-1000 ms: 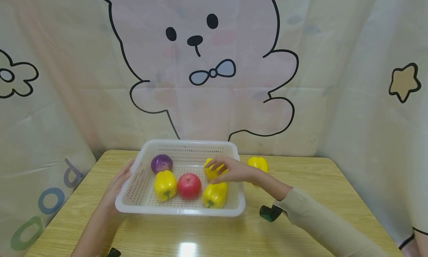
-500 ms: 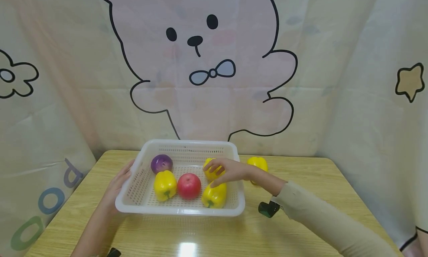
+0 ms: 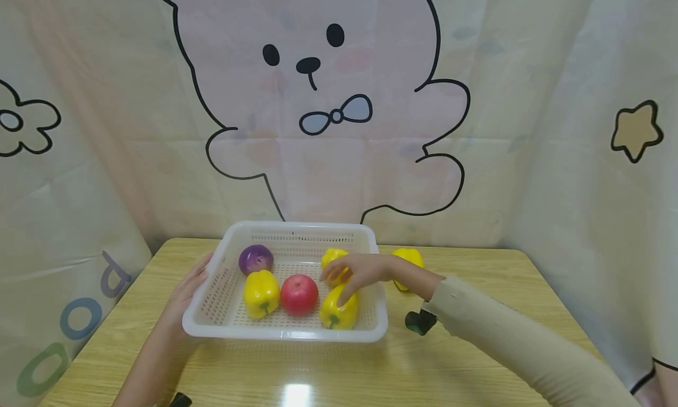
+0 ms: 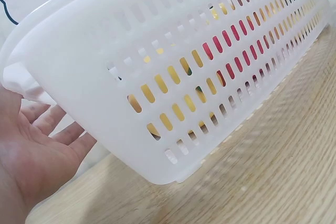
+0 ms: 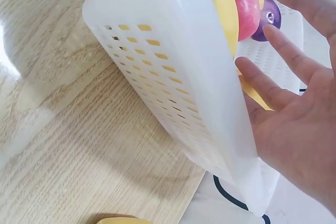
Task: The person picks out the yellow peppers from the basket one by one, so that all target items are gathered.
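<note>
A white perforated plastic basket (image 3: 286,334) stands on the table. My left hand (image 3: 182,295) is at its left end, fingers extended under the rim in the left wrist view. Over the basket's right side, my right hand (image 3: 365,269) has its fingers spread and curving down, thumb at the front right yellow bell pepper (image 3: 332,314). The fingertips overlap another yellow bell pepper (image 3: 331,256) behind it. Also in the basket are a third yellow bell pepper (image 3: 262,294), a red round fruit (image 3: 299,295) and a shiny purple round fruit or vegetable (image 3: 256,259).
One more yellow bell pepper (image 3: 409,256) lies on the wooden table (image 3: 477,289) outside the basket, partly behind the right forearm. A curtain (image 3: 339,177) with a cartoon bear hangs at the table's back edge. A dark wrist device (image 3: 421,322) sits below the right wrist.
My right hand has moved slightly and its thumb has come down onto the front right bell pepper. The left hand and the basket stay where they were.
</note>
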The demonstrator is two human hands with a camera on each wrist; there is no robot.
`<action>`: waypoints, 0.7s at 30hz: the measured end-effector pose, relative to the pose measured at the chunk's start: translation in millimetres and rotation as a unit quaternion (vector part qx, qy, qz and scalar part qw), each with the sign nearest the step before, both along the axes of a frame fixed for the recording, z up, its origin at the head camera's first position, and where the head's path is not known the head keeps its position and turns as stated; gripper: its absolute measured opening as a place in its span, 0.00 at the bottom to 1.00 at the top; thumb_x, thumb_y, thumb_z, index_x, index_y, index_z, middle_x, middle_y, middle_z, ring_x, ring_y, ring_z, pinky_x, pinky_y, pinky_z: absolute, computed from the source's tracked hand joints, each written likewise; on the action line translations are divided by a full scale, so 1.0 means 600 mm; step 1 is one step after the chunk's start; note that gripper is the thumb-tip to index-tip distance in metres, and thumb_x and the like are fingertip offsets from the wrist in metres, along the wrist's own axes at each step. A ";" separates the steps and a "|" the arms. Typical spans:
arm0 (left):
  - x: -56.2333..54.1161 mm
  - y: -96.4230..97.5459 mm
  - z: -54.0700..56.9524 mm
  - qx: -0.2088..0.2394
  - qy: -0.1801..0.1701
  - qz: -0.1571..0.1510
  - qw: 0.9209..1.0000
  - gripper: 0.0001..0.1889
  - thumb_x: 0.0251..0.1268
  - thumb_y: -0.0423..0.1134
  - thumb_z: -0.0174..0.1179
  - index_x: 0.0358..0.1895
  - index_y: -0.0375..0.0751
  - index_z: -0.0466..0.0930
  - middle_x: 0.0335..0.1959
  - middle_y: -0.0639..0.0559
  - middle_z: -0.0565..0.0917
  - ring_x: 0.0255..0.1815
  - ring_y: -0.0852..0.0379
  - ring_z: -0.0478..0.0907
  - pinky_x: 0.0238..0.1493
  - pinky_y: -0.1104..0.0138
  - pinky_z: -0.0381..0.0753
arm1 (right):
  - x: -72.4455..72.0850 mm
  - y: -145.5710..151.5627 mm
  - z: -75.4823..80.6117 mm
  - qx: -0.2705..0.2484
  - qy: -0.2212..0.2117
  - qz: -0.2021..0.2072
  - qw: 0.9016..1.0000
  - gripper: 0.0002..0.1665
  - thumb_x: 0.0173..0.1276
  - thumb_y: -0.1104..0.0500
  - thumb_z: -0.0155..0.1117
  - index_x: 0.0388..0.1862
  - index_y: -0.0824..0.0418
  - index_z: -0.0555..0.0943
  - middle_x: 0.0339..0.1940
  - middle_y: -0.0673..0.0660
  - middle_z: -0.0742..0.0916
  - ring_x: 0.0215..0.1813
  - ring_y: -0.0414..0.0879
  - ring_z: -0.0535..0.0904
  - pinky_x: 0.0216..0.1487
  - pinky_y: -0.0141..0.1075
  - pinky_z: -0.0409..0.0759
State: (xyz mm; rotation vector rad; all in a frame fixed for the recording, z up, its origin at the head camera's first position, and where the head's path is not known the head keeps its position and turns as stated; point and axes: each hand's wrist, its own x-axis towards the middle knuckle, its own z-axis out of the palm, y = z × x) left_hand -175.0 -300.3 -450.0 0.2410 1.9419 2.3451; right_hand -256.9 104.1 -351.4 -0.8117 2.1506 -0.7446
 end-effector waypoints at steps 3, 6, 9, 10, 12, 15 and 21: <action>0.000 0.001 0.001 -0.008 -0.006 0.006 1.000 0.22 0.90 0.46 0.37 0.79 0.70 0.61 0.62 0.76 0.81 0.58 0.66 0.83 0.53 0.67 0.85 | -0.003 -0.002 0.001 0.005 -0.013 0.003 1.000 0.36 0.62 0.56 0.78 0.70 0.54 0.79 0.73 0.62 0.79 0.72 0.58 0.73 0.69 0.49 0.79; 0.000 0.001 0.002 -0.012 -0.012 0.013 1.000 0.24 0.90 0.47 0.38 0.82 0.66 0.57 0.61 0.77 0.81 0.58 0.67 0.83 0.53 0.67 0.85 | -0.005 -0.004 -0.001 0.008 -0.029 0.003 1.000 0.37 0.63 0.56 0.78 0.72 0.54 0.79 0.75 0.60 0.78 0.74 0.57 0.72 0.72 0.51 0.76; 0.001 0.000 0.001 -0.007 -0.010 0.012 1.000 0.23 0.90 0.47 0.38 0.81 0.68 0.59 0.61 0.76 0.81 0.57 0.66 0.83 0.52 0.67 0.86 | -0.006 -0.007 -0.002 0.011 -0.047 0.004 0.999 0.38 0.65 0.56 0.77 0.74 0.55 0.77 0.77 0.58 0.77 0.76 0.55 0.70 0.75 0.53 0.72; 0.001 0.000 0.001 -0.006 -0.008 0.011 1.000 0.23 0.90 0.47 0.38 0.80 0.69 0.60 0.61 0.76 0.81 0.57 0.66 0.84 0.52 0.67 0.86 | -0.007 -0.008 -0.003 0.015 -0.055 0.003 0.998 0.38 0.65 0.55 0.77 0.74 0.54 0.77 0.77 0.58 0.76 0.76 0.55 0.70 0.75 0.54 0.72; 0.001 0.000 0.000 -0.004 -0.003 0.008 1.000 0.22 0.90 0.46 0.37 0.79 0.70 0.62 0.61 0.75 0.82 0.57 0.65 0.84 0.52 0.66 0.86 | -0.007 -0.011 -0.005 0.025 -0.067 0.002 0.997 0.38 0.66 0.54 0.76 0.75 0.53 0.77 0.78 0.56 0.75 0.77 0.55 0.68 0.73 0.55 0.72; 0.000 0.001 0.000 -0.008 -0.002 0.007 1.000 0.22 0.90 0.46 0.37 0.79 0.70 0.61 0.61 0.75 0.82 0.57 0.65 0.84 0.52 0.66 0.86 | -0.007 -0.013 -0.009 0.040 -0.082 -0.003 0.996 0.37 0.66 0.53 0.76 0.74 0.50 0.77 0.80 0.55 0.73 0.77 0.54 0.67 0.70 0.57 0.74; 0.000 0.003 0.002 -0.011 -0.005 0.008 1.000 0.25 0.90 0.47 0.37 0.83 0.64 0.56 0.61 0.75 0.81 0.58 0.65 0.83 0.53 0.66 0.86 | -0.006 -0.017 -0.010 0.056 -0.100 -0.018 0.993 0.36 0.63 0.52 0.78 0.71 0.44 0.79 0.78 0.53 0.74 0.75 0.53 0.69 0.69 0.61 0.76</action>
